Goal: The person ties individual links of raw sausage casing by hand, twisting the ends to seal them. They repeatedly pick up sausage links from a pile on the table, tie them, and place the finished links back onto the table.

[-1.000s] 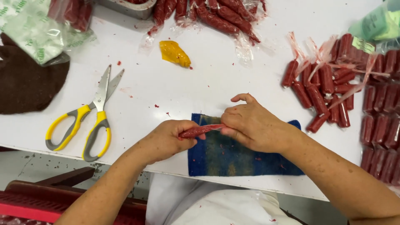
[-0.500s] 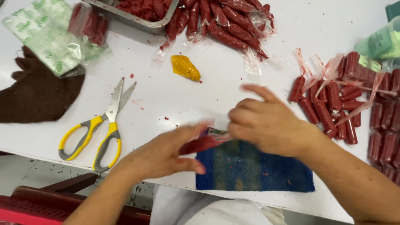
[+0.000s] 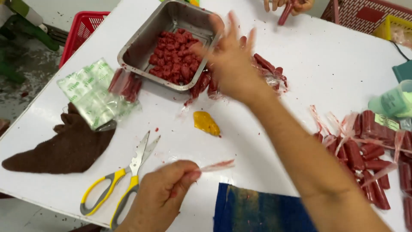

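Note:
My left hand (image 3: 159, 193) pinches an empty clear plastic casing (image 3: 216, 165), stained red, low over the white table (image 3: 309, 73). My right hand (image 3: 231, 60) is stretched far forward, fingers spread and blurred, over the right rim of a steel tray (image 3: 141, 38) filled with red sausage pieces (image 3: 174, 58). Nothing shows in that hand. Wrapped red sausages (image 3: 268, 71) lie just right of the tray. A blue cloth (image 3: 262, 208) lies at the near edge below my right forearm.
Yellow-handled scissors (image 3: 122, 182) lie left of my left hand. A brown cloth (image 3: 64, 146) and printed plastic bags (image 3: 92, 92) sit at the left. A yellow lump (image 3: 206, 122) lies mid-table. Wrapped sausages (image 3: 369, 154) pile at the right. Another person's hands (image 3: 289, 5) work at the far edge.
My right hand left the sausage above the blue cloth and reached forward to the steel tray. My left hand now holds only the empty casing. The view tilted up the table.

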